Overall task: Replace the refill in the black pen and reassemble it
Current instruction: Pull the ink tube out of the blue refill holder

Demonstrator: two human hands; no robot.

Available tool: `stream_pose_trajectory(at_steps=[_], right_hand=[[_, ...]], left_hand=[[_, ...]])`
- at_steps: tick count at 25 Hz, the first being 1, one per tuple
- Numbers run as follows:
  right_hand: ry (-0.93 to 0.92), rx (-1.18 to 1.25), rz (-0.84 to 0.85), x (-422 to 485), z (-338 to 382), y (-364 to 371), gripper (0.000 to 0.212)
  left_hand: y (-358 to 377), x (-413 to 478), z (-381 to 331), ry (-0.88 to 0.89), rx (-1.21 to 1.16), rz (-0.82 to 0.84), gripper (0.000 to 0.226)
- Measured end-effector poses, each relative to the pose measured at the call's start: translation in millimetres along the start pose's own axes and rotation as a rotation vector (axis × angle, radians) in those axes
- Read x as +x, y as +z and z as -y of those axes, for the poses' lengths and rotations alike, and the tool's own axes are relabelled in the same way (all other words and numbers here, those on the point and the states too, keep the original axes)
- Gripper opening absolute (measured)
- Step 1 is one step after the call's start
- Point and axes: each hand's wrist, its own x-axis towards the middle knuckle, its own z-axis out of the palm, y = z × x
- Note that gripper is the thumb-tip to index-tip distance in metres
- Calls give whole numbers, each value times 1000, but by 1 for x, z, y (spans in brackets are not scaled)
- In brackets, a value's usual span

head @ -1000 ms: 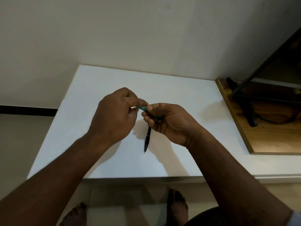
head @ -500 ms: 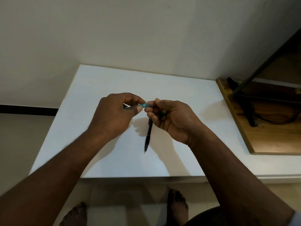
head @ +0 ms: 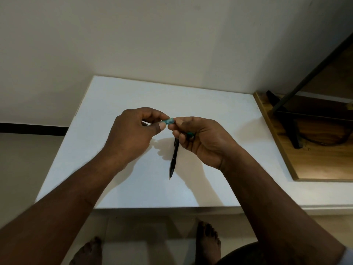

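A black pen [head: 174, 158] lies on the white table [head: 118, 169], its tip toward the front edge and its upper end hidden under my right hand. Above it both hands hold a translucent teal pen [head: 168, 121]. My left hand [head: 133, 136] pinches one end between thumb and forefinger, and a thin piece shows by its thumb. My right hand [head: 200, 138] grips the other end, with a teal bit showing among its curled fingers. Only a short teal stretch shows between the two hands.
A wall stands right behind the table. At the right sits a lower wooden surface [head: 315, 161] with a dark metal frame [head: 290, 96] and a cable on it. My bare feet [head: 208, 243] stand on the floor below the table's front edge.
My left hand has shifted slightly left and down, and the two hands have drawn a little apart. The teal pen now lies more level between them. The black pen has not moved.
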Motion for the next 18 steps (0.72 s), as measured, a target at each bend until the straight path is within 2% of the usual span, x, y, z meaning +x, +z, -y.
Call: stream_pose_trajectory(at_steps=[9,18], right_hand=[[-52,-74,-47,0,1,1,12],[-244,-341,-158,-1,6,1,4]], left_hand=[[3,2,4,-33,-90,26,15],[10,-1,5,-225,-387,130,11]])
